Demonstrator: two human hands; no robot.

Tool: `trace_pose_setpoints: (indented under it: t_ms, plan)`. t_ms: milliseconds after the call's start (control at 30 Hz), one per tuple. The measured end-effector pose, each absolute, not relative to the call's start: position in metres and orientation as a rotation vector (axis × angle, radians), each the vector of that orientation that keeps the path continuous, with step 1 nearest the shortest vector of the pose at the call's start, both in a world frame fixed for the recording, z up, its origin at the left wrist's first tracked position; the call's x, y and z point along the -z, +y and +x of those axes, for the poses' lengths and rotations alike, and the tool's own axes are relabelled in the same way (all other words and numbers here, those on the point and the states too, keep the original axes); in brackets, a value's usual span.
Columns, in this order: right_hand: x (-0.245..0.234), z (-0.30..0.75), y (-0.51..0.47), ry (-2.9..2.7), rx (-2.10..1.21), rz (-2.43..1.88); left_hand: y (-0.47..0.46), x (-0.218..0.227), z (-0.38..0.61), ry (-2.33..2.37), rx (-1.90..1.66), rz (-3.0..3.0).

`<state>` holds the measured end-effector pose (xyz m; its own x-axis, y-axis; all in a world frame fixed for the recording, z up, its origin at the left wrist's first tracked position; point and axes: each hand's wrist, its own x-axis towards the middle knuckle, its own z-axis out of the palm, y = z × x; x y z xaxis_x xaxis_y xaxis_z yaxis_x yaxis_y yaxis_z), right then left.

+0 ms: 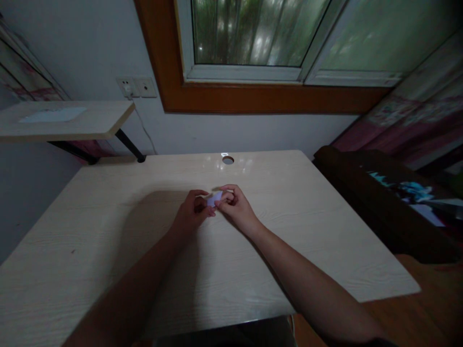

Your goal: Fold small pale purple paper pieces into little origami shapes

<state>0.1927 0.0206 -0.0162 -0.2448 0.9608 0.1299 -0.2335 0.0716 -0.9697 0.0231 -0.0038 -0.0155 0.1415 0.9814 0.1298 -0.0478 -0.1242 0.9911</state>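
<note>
Both hands meet over the middle of a pale wooden desk [108, 231]. My left hand [191, 212] and my right hand [235, 205] pinch a small white folded piece of paper [214, 198] between their fingertips. The paper sits just above the desk surface and is mostly hidden by the fingers. Both forearms reach in from the bottom edge of the view.
A round cable hole [227, 159] lies at the desk's far edge. A raised side shelf [65, 120] stands at the left, with wall sockets [136, 87] behind it. A window [260, 38] is above. Dark furniture [383, 202] stands close on the right.
</note>
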Motion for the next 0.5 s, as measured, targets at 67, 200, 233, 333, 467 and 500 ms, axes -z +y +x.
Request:
trace_pose_setpoints:
  t_ms: [67, 200, 233, 333, 467, 500]
  plan:
    - [0.0155, 0.1931, 0.0205, -1.268, -1.41, -0.841, -0.0044, 0.0142, 0.0222, 0.993, -1.244, 1.323]
    - [0.0166, 0.1936, 0.0205, -1.28, -1.421, -0.852, -0.0051, 0.0117, 0.0195, 0.981, -1.298, 1.315]
    - [0.0171, 0.1937, 0.0206, -1.28, -1.417, -0.857, -0.0052, 0.0112, 0.019, 0.984, -1.315, 1.313]
    - [0.0178, 0.1938, 0.021, -1.276, -1.401, -0.855, -0.0053, 0.0107, 0.0185, 0.999, -1.355, 1.316]
    - [0.0167, 0.1932, 0.0202, -1.286, -1.385, -0.852, -0.0044, 0.0133, 0.0203, 1.049, -1.339, 1.369]
    - [0.0163, 0.193, 0.0195, -1.299, -1.374, -0.857, -0.0041, 0.0145, 0.0208, 1.073, -1.325, 1.391]
